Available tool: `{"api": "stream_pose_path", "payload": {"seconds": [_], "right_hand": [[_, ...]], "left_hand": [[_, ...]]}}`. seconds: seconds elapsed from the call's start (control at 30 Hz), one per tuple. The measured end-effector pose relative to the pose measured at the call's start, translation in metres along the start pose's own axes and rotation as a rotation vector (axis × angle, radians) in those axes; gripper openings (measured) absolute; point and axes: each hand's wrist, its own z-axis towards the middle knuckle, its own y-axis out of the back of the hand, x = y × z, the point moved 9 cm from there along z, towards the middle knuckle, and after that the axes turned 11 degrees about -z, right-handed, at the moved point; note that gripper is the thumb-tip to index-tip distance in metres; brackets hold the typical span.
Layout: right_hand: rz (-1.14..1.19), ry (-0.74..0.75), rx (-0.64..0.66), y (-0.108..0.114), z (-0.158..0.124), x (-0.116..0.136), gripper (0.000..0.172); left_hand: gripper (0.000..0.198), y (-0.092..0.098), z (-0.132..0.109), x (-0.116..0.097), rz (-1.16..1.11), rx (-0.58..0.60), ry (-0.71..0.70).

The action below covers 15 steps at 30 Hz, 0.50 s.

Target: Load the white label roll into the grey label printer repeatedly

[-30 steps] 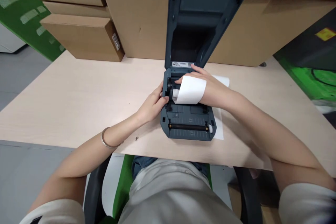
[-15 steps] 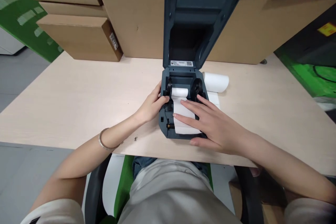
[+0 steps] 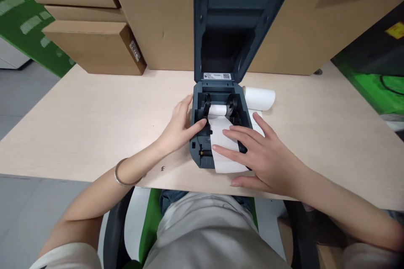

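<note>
A boxy dark blue-grey plastic printer (image 3: 217,86), lid raised, stands near the front edge of the pale wooden desk (image 3: 94,126), a white paper strip (image 3: 219,132) reaching past its front lip. The left hand (image 3: 178,130) holds its left rim; the right hand (image 3: 267,157) lies spread on the strip.

Pale surface (image 3: 94,113), brown cardboard boxes (image 3: 158,29) stacked along its far edge, smaller carton (image 3: 88,50) before them at left, green panel (image 3: 30,41) with whitish patches at upper left, grey floor (image 3: 25,218), green chair (image 3: 150,220) with black armrests (image 3: 114,229).
</note>
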Motion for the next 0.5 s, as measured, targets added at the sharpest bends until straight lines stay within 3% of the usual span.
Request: {"api": "stream_pose_path", "payload": {"seconds": [0.1,0.23,0.33,0.5], "right_hand": [[-0.014,-0.012,-0.002,-0.005,-0.003,0.011,0.071],[-0.056,-0.005,-0.014,-0.009,-0.003,0.028,0.082],[-0.097,-0.011,-0.044,-0.008,-0.002,0.034,0.082],[-0.082,-0.031,-0.043,-0.01,-0.002,0.04,0.087]], "left_hand": [[0.084,0.004,-0.008,-0.013,0.181,0.009,-0.114],[0.069,-0.004,-0.014,-0.021,0.184,0.104,-0.191],[0.059,-0.008,-0.015,-0.034,0.192,0.153,-0.343],[0.047,-0.029,-0.026,-0.052,0.214,0.419,-0.613]]}}
